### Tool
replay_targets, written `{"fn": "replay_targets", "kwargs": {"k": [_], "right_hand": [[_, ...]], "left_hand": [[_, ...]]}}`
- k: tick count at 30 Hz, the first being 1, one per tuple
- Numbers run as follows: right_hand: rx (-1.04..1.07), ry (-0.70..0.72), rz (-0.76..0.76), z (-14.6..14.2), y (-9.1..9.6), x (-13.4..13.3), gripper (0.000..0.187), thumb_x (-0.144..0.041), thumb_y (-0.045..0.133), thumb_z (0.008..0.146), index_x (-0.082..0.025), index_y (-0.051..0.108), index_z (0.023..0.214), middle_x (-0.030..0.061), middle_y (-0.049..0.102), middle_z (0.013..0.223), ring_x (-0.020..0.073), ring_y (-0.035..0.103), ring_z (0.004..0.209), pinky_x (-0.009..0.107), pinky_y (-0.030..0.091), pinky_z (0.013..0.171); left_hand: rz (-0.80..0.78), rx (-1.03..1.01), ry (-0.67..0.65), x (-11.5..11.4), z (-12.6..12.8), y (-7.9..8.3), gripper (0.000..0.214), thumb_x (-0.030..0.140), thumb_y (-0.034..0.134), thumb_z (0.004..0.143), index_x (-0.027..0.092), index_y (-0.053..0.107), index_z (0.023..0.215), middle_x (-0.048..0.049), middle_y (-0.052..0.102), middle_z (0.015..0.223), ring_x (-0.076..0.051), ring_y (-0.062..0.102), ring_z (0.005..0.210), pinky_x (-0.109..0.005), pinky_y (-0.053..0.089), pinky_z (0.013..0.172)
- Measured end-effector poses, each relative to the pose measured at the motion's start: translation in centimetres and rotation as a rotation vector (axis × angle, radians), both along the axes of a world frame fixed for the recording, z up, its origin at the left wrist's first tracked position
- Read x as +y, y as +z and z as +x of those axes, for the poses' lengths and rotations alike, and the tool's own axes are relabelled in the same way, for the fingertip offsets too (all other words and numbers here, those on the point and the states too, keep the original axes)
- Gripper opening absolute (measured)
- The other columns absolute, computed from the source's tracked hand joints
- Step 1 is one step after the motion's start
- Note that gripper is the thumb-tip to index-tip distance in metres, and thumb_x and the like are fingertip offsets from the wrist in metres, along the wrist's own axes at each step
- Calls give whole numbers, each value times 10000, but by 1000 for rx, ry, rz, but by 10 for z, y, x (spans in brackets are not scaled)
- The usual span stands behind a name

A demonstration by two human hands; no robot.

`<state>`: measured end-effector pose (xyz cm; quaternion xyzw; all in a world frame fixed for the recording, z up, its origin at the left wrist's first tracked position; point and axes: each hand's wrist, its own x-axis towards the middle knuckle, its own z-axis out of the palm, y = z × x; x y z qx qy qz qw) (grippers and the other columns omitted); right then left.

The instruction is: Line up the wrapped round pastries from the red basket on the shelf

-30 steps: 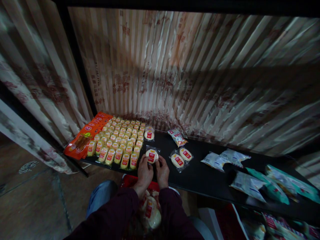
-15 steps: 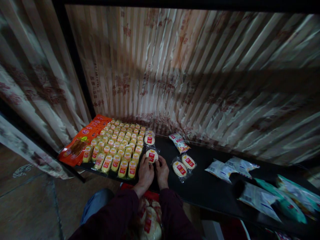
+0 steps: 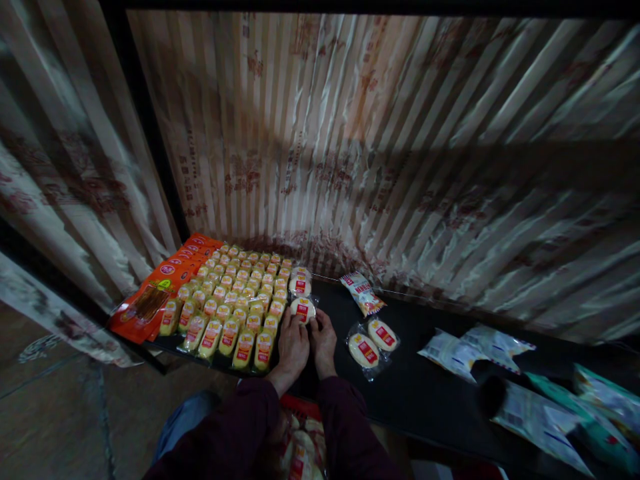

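The round white cake in clear plastic with a red label point(image 3: 303, 310) sat at the fingertips, its near edge grasped between the left hand point(image 3: 294, 345) and right hand point(image 3: 324, 341), both equally close. I couldn't tell whether it touched the flat black shelf point(image 3: 415, 390). Straight beyond lay a matching wrapped cake point(image 3: 301, 283); just leftward, rows of oblong yellow packets point(image 3: 235, 300).

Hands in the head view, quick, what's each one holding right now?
Left hand: closed, holding the left side of a clear-wrapped round cake.
Right hand: closed, holding the same cake's right side.
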<state>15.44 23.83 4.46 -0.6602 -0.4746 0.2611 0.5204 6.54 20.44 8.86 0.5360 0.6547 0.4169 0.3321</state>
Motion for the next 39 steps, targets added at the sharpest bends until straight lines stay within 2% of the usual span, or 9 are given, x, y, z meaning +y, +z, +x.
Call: {"fn": "replay_targets", "kwargs": {"k": [7,17,24,31,34,39], "right_hand": [[22,-6,22,-2,3,11,417,-447,495,738,-182,642,1025,98,723,989,215,665,843,338,502,779],[21,-10,11,-6,11,30,449,-466,482,715,-165,635,1010,120,710,991,228,653,867,351,498,792],[-14,0,10,-8,9,40,452,-456,461,721,-164,634,1018,112,712,971,223,648,839,341,493,779],[-108,-24,-10,-7,2,47,436,-381,440,757,-159,614,1089,95,707,969,206,646,837,321,490,770],[-191,-27,-3,-6,-1,50,421,-348,425,766,-133,628,1064,122,686,993,219,623,881,341,484,812],[-333,-58,33,-7,-4,51,426,-360,441,776,-104,655,1040,173,639,1057,252,565,980,385,454,905]], "left_hand": [[40,-30,5,10,3,-3,389,183,408,855,152,603,1190,-87,447,1451,-213,341,1382,-353,242,1181],[47,38,-24,21,4,-4,434,172,368,867,83,584,1233,-139,440,1450,-230,320,1395,-394,230,1184],[13,85,-48,29,4,-9,473,179,356,871,49,538,1287,-153,427,1455,-230,318,1396,-385,211,1187],[67,108,-56,35,6,-19,471,173,350,863,76,542,1281,-134,451,1443,-216,326,1393,-399,232,1185],[79,135,-50,38,7,-23,480,160,333,862,48,534,1284,-156,456,1434,-220,327,1392,-413,247,1179],[88,107,-48,42,5,-27,468,193,348,873,67,546,1278,-152,460,1432,-225,339,1387,-416,243,1182]]}}
